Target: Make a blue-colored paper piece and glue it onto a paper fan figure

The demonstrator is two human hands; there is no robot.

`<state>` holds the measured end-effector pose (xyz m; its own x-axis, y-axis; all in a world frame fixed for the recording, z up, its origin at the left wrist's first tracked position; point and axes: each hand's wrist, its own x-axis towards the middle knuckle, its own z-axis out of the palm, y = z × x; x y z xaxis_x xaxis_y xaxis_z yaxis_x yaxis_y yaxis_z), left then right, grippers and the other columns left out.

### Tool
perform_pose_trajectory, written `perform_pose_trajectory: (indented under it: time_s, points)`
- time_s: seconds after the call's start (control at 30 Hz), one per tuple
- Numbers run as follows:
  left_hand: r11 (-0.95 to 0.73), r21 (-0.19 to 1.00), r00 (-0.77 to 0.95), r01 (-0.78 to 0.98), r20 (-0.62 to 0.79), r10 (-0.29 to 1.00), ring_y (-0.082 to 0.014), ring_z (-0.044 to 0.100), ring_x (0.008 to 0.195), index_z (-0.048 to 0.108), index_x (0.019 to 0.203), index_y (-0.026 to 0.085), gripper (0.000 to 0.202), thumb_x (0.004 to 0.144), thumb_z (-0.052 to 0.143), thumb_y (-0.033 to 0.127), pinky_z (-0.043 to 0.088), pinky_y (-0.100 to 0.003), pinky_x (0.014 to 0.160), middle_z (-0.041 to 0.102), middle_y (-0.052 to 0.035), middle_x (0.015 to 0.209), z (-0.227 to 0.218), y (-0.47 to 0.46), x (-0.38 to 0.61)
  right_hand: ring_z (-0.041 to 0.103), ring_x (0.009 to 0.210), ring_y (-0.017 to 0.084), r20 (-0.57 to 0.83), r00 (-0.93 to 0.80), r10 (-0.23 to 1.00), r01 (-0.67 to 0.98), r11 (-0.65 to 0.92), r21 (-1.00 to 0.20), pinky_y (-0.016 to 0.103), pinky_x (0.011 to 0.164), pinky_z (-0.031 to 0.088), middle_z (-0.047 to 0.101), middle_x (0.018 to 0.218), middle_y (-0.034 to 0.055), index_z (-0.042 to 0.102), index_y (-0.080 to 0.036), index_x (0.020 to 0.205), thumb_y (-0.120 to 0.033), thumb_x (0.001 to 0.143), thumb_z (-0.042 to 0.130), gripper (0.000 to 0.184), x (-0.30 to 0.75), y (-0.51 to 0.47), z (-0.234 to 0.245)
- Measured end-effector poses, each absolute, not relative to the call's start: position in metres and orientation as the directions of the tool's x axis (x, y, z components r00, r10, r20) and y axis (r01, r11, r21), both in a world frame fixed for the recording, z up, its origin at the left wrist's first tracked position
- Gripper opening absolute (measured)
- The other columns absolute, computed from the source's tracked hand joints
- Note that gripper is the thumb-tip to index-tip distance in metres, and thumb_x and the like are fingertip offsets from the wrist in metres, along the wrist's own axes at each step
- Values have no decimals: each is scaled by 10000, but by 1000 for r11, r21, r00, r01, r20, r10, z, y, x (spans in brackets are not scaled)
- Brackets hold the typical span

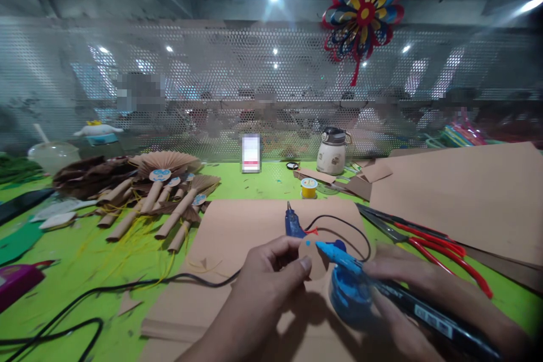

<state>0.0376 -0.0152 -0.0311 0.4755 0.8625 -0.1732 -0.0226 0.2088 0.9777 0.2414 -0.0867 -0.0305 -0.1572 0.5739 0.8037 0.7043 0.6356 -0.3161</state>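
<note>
My left hand [271, 277] pinches a small round brown paper disc [311, 263] between thumb and fingers; a blue dot shows near the disc's top. In my right hand [424, 288], blurred at its edges, is a marker [428, 311] with a black barrel and a blue-coated front end. Its tip is close to the disc's upper right edge. Below the marker's front is a round, blue-smeared container [350, 297]; whether my right fingers touch it, I cannot tell. Just behind the disc lies a blue glue gun [292, 222], partly hidden.
Brown paper [237, 223] covers the green table beneath my hands. Several paper fans [159, 192] with rolled handles lie left. Red-handled scissors [428, 246] and large paper sheets [466, 198] lie right. A yellow thread spool [309, 188], phone [250, 153] and bottle [331, 153] stand behind. A black cable [169, 280] crosses left.
</note>
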Motion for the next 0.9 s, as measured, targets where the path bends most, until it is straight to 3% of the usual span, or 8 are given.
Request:
perform_pose_trajectory:
  time_s: [0.13, 0.33, 0.53, 0.63, 0.77, 0.9]
  points:
    - [224, 974, 475, -20, -187, 860, -106, 411, 592, 693, 868, 155, 271, 697, 700, 366, 307, -242, 579, 517, 1, 657, -31, -15, 38, 734, 746, 149, 786, -184, 590, 687, 649, -326, 134, 675, 572, 743, 848, 39, 667, -224, 984, -154, 791, 613, 212, 245, -87, -29]
    - [218, 976, 499, -28, -175, 849, -110, 424, 601, 691, 916, 158, 275, 723, 679, 355, 309, -248, 581, 535, -10, 691, -34, -13, 38, 740, 780, 174, 811, -169, 561, 758, 599, -256, 168, 722, 580, 753, 848, 27, 687, -244, 947, -189, 798, 593, 184, 241, -87, -33]
    - [204, 979, 483, -22, -168, 859, -106, 401, 597, 692, 891, 146, 268, 722, 680, 355, 297, -248, 575, 512, -5, 665, -34, -15, 38, 727, 663, 156, 844, -64, 532, 725, 606, -327, 163, 622, 582, 744, 808, 17, 686, -259, 897, -167, 773, 627, 166, 232, -86, -31]
    - [205, 978, 486, -46, -157, 860, -109, 421, 615, 695, 916, 144, 291, 722, 679, 359, 301, -248, 579, 547, -24, 724, -34, -16, 38, 734, 750, 153, 812, -136, 568, 700, 635, -327, 146, 697, 572, 749, 863, 33, 694, -235, 952, -169, 817, 597, 179, 238, -87, -30]
    - [225, 974, 474, -14, -191, 860, -100, 399, 577, 698, 884, 151, 280, 713, 687, 372, 276, -241, 549, 501, 2, 639, -35, -15, 38, 735, 804, 152, 799, -115, 590, 695, 622, -360, 148, 759, 560, 755, 880, 35, 699, -240, 964, -197, 877, 529, 196, 243, -88, -32]
    - [220, 975, 461, -17, -187, 867, -98, 394, 572, 691, 891, 155, 296, 708, 692, 388, 268, -238, 539, 494, 5, 647, -34, -13, 38, 730, 763, 156, 821, -77, 566, 710, 609, -353, 168, 739, 570, 748, 852, 20, 688, -259, 943, -194, 815, 588, 175, 235, -88, -34]
